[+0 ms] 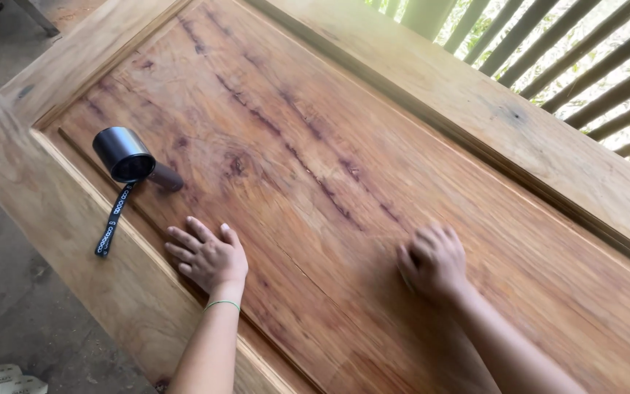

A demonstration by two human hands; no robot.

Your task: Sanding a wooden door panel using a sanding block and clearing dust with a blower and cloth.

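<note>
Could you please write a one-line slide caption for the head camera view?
Left hand flat on a wooden door panel near a small dark cylinder, right hand blurred on the wood.

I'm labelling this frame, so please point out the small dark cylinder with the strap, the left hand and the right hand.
dark cylinder (pixel 123 152), head view, on its rounded metal side.
left hand (pixel 209 257), head view, on the back of the hand.
right hand (pixel 435 263), head view, on the blurred knuckles.
</note>
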